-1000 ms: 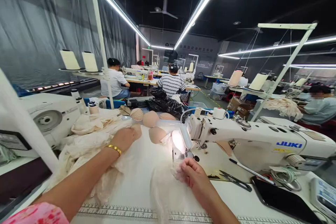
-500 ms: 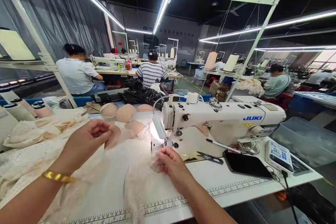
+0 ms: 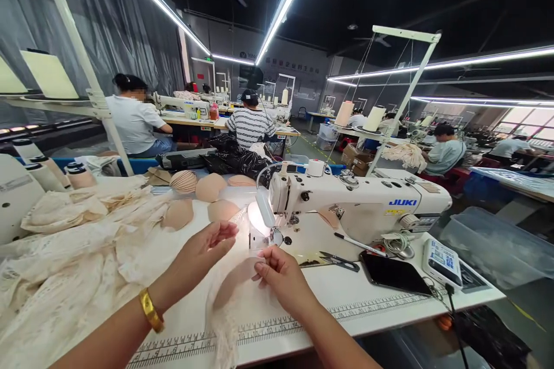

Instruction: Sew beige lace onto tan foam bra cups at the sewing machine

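Lace fabric [image 3: 64,277] spreads in a cream heap across the left half of a white sewing table [image 3: 389,305], with one sheer strip trailing toward the near edge, at a garment workshop where other workers sit at machines in the rows behind. A white sewing machine [image 3: 359,207] stands to the right, its lamp lit over the needle. Loose foam bra cups [image 3: 210,187] lie in a cluster on the table beyond the hands. One more cup, the pad [image 3: 238,285], rests under the sheer strip just short of the needle. The person's right hand [image 3: 281,277] pinches the strip's far edge between thumb and fingers. The left hand [image 3: 203,251], a gold bangle [image 3: 150,310] at the wrist, hovers with fingers spread and holding nothing, just beside the pad. Judging by this, pad and lace are being lined up; nothing yet sits under the needle, so stitching appears yet to come.
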